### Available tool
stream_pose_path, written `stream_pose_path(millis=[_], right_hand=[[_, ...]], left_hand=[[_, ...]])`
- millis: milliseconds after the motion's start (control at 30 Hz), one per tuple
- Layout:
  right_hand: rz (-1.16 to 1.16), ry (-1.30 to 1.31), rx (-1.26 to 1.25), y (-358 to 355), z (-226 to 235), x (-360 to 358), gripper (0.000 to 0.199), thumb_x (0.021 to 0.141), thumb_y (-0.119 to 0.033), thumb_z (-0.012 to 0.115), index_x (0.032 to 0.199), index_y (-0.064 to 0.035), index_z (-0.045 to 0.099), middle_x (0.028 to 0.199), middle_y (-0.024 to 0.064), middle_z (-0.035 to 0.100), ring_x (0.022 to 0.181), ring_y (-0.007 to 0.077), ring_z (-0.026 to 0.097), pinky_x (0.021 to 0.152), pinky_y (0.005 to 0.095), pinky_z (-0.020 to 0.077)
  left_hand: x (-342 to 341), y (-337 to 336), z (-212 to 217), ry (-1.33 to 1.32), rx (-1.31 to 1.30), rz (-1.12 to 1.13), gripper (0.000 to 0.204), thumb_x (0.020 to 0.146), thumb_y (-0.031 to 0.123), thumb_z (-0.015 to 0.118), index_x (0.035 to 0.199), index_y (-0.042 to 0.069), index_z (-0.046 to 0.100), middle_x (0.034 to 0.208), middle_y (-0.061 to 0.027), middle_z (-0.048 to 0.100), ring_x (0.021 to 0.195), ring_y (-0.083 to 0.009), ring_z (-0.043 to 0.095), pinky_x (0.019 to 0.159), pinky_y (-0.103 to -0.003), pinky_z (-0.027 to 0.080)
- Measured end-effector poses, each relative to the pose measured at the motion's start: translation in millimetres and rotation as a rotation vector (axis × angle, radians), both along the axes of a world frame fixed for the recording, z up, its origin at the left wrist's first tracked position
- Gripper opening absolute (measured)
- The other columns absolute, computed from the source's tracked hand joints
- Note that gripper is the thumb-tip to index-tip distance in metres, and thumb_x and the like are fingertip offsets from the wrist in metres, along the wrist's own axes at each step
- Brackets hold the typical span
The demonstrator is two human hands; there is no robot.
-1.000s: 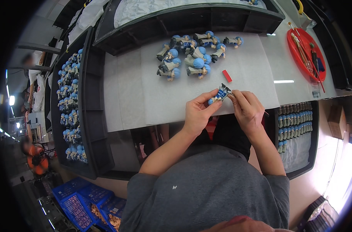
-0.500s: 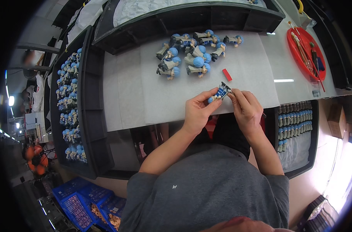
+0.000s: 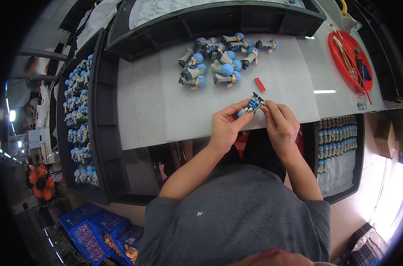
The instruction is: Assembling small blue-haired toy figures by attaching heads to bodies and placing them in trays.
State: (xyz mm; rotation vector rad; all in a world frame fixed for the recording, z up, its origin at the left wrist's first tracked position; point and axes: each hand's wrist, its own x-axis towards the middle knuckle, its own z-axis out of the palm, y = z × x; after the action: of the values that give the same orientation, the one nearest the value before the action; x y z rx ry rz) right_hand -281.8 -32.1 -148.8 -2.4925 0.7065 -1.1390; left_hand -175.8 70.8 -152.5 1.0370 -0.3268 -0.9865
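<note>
A small blue-haired figurine (image 3: 252, 105) is held between both hands just above the near edge of the white table (image 3: 148, 111). My left hand (image 3: 225, 125) pinches its lower end with thumb and fingers. My right hand (image 3: 281, 124) grips its upper end with the fingertips. A pile of several similar blue-haired figurines (image 3: 219, 62) lies on the table beyond my hands. A small red piece (image 3: 259, 84) rests on the table between that pile and the held figurine.
A black tray (image 3: 84, 115) on the left holds rows of figurines. Another black tray (image 3: 338, 150) on the right holds rows of small figures. A red round dish (image 3: 350, 60) with tools sits at the far right. Blue crates (image 3: 95, 235) stand on the floor lower left.
</note>
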Motion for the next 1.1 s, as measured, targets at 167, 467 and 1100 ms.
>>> stream_pose_path(millis=[167, 467, 1100], right_hand=[[-0.004, -0.02, -0.009, 0.3, 1.0, 0.4, 0.018, 0.07, -0.01, 0.07, 0.087, -0.0047, 0.064, 0.07, 0.0042, 0.058, 0.06, 0.0169, 0.056, 0.049, 0.0276, 0.0433], [0.019, 0.017, -0.094, -2.9, 5.1, -1.5, 0.018, 0.069, -0.01, 0.071, 0.084, -0.0061, 0.063, 0.07, 0.0028, 0.057, 0.059, 0.0164, 0.055, 0.049, 0.0272, 0.0424], [-0.009, -0.041, -0.071, -0.7, 0.4, 0.3, 0.02, 0.068, -0.01, 0.071, 0.086, -0.0053, 0.064, 0.07, 0.0036, 0.058, 0.061, 0.0164, 0.056, 0.049, 0.0271, 0.0431]], left_hand=[[-0.2, 0.0, 2.1, 0.017, -0.004, -0.003, 0.035, 0.078, -0.007, 0.059, 0.113, -0.006, 0.054, 0.099, -0.0071, 0.059, 0.087, -0.0085, 0.056, 0.077, -0.019, 0.046], [-0.9, 0.5, 0.9, 0.014, -0.014, 0.009, 0.035, 0.078, -0.007, 0.06, 0.113, -0.005, 0.054, 0.099, -0.0076, 0.06, 0.086, -0.0089, 0.056, 0.076, -0.02, 0.047], [-1.1, -0.1, 1.7, 0.023, -0.005, 0.009, 0.033, 0.078, -0.007, 0.06, 0.111, -0.005, 0.055, 0.098, -0.0078, 0.06, 0.084, -0.0094, 0.057, 0.076, -0.02, 0.048]])
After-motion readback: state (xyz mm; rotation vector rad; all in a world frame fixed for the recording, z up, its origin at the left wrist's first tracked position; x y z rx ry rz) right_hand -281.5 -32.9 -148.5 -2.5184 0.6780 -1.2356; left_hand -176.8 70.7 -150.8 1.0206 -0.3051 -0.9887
